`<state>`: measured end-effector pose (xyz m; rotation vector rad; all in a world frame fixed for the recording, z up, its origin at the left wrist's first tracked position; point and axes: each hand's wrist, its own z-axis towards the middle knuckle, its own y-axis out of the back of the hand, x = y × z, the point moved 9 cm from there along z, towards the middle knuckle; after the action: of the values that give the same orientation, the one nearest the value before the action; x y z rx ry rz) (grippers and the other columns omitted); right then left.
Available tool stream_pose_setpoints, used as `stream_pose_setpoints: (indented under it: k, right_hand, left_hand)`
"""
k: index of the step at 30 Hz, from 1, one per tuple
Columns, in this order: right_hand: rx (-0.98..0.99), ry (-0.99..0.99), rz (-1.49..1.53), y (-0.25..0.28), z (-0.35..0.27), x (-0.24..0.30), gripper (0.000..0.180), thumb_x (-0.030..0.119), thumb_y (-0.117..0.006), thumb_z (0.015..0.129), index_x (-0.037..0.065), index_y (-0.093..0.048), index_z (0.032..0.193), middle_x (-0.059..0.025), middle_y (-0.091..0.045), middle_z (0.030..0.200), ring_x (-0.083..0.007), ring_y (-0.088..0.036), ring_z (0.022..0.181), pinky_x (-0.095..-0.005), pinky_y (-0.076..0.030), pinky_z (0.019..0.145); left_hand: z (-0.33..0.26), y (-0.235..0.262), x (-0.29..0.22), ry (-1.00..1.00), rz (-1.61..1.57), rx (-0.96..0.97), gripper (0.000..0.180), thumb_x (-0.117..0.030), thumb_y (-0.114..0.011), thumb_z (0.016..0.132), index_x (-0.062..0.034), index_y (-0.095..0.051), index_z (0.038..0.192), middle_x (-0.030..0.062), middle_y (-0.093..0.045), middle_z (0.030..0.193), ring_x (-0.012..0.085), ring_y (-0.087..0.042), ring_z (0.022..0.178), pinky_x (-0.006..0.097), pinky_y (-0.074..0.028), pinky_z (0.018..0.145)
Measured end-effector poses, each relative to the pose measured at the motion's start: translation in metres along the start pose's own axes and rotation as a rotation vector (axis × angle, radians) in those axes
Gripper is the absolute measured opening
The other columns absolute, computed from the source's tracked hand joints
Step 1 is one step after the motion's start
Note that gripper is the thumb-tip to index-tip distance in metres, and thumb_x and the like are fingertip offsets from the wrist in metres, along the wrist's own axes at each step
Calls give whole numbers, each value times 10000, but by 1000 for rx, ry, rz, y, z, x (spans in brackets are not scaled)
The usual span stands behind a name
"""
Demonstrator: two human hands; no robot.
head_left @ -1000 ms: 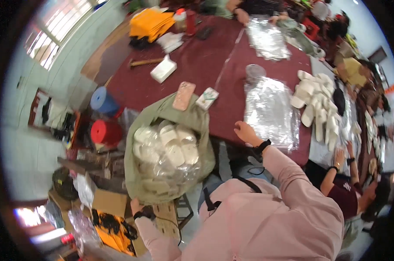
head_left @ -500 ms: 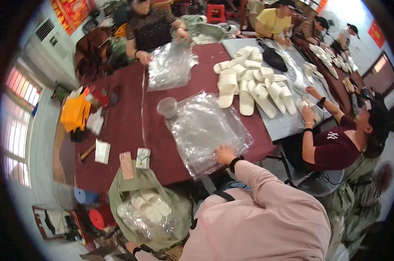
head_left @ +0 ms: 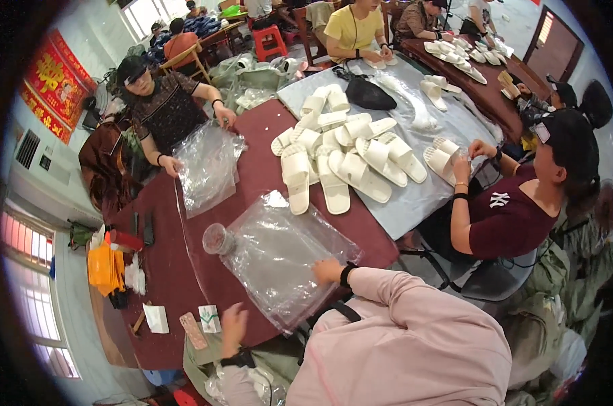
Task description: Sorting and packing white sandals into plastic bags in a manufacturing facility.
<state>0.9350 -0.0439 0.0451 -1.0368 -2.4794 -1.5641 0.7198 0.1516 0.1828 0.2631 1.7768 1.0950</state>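
My right hand (head_left: 328, 271) rests on the near right part of a large clear plastic bag (head_left: 279, 250), which lies flat on the dark red tabletop. Its fingers are slightly blurred and appear laid on the film. Over the table's near edge, my left hand (head_left: 234, 326) is raised with nothing seen in it, its fingers extended. Below it, partly hidden by my forearm, is a green sack (head_left: 196, 358) with clear plastic inside. A round clear tub (head_left: 219, 239) stands on the bag's left corner.
White slippers (head_left: 333, 159) lie heaped beyond the bag. Across the table a person holds another clear bag (head_left: 208, 169); at the right, a person handles a slipper (head_left: 442, 159). A phone (head_left: 192, 330), a small white box (head_left: 209, 318) and a hammer (head_left: 138, 322) lie near the left edge.
My left hand has come up from beside the sack to above the table's near edge. My right hand stays on the bag. The view has shifted.
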Motion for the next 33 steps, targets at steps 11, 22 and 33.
stream_pose_setpoints:
  k: [11,22,33]
  right_hand:
    - [-461,-169,815,99,-14,-161,346,262,-565,755,35,-575,1016,-159,-617,919,-291,-596,850,-366,-460,744]
    - [-562,-367,1198,117,81,-164,550,326,-596,791,-96,-460,1116,-226,-553,1048,-307,-540,973,-352,-423,835]
    - [-467,-499,1738,107,129,-160,273,171,-584,787,-32,-538,963,-94,-590,747,-160,-550,561,-294,-420,447]
  left_hand:
    - [30,-217,-66,20,520,552,583,-311,-576,784,-315,-320,1308,255,-208,1360,475,-320,1167,532,-321,927]
    - [27,-223,-55,84,461,471,593,-320,-614,744,-373,-358,1277,216,-193,1380,491,-224,1214,559,-267,947]
    - [5,-212,-68,57,450,244,583,-278,-611,739,-259,-394,1279,241,-290,1315,457,-315,1165,518,-260,966]
